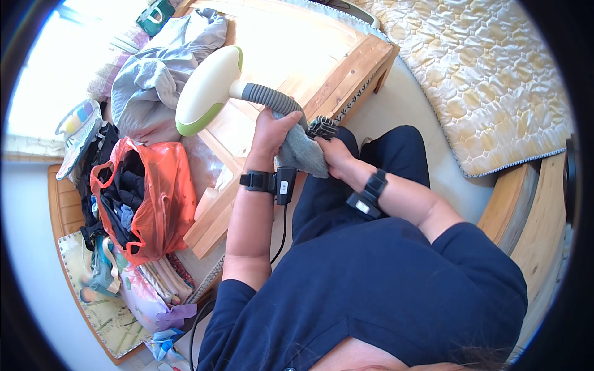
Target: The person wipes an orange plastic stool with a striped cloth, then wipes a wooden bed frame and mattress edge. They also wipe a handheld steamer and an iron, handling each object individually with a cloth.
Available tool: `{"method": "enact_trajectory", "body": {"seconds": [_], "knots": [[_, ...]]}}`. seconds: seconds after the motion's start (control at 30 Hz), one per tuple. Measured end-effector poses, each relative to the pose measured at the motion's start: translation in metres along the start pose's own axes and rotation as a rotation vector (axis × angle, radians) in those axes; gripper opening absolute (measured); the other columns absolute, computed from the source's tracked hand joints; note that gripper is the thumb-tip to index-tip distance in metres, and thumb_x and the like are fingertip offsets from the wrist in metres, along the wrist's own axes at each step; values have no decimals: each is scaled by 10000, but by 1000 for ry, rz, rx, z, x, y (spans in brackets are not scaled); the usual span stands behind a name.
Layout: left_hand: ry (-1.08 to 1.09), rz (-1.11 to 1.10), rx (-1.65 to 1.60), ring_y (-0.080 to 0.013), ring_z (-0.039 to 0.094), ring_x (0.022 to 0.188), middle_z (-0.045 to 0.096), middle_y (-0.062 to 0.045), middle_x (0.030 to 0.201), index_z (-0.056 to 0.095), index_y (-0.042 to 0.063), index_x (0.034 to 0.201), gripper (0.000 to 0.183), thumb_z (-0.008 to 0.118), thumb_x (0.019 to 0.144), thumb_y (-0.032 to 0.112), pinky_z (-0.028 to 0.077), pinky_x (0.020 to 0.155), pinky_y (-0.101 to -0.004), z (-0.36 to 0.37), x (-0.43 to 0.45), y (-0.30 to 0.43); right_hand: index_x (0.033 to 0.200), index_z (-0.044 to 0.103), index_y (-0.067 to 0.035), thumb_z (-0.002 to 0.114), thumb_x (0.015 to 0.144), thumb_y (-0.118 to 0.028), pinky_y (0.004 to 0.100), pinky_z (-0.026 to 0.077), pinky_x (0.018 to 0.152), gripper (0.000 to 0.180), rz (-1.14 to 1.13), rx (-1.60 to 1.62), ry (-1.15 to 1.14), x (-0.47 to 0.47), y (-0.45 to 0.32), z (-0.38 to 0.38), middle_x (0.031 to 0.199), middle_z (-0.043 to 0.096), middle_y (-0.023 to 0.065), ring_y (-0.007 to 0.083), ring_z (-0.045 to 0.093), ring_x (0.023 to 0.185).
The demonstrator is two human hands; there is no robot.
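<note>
A desk lamp with a cream and green head (209,90) and a grey ribbed gooseneck (274,99) is in front of me. My left hand (274,130) is closed around a blue-grey fluffy cloth (304,150) at the lower part of the gooseneck. My right hand (336,155) grips the cloth's right edge, beside a dark bundle with white stripes (322,127). The lamp's lower end is hidden behind the cloth and hands.
A red plastic bag (169,199) of dark clothes stands at left, below a crumpled grey cloth (153,79). A wooden frame (348,74) extends ahead. A quilted yellowish mattress pad (478,83) lies at upper right. Folded textiles (162,283) are at lower left.
</note>
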State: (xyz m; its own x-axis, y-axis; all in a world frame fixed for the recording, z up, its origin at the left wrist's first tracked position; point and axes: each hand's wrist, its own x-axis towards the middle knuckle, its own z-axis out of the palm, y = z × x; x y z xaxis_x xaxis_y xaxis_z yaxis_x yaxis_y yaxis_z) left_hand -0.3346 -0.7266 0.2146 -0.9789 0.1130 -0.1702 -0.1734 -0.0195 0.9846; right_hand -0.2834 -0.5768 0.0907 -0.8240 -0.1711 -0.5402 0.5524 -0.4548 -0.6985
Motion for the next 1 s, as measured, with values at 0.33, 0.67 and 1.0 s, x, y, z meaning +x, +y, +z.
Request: {"method": "enact_trajectory", "body": {"seconds": [0.33,0.67,1.0], "knots": [[-48,-55,-32,-156,661,986,694,-86,1102,618,-39,1196,406,757,819,15,547,891,-309,-8,-10,-17,1146,684,-94,673,876,-233,483,389,1025,303,-1136,-810,-141,-17,-85,50,1274,542,206,422,473,1162],[78,553,579,-290,656,1052,691,-136,1143,633,43,1211,376,705,849,120,517,901,-383,1,-4,-64,1148,703,-79,707,718,-117,502,448,991,431,-1480,-1172,-59,-37,-80,37,1269,552,218,428,498,1149],[178,295,576,-407,671,919,715,-213,915,703,-27,1000,288,728,774,149,532,806,-449,3,-7,-64,1361,594,-81,743,742,-207,420,559,823,649,-1187,-1174,-11,-8,-123,92,968,653,259,399,670,890]]}}
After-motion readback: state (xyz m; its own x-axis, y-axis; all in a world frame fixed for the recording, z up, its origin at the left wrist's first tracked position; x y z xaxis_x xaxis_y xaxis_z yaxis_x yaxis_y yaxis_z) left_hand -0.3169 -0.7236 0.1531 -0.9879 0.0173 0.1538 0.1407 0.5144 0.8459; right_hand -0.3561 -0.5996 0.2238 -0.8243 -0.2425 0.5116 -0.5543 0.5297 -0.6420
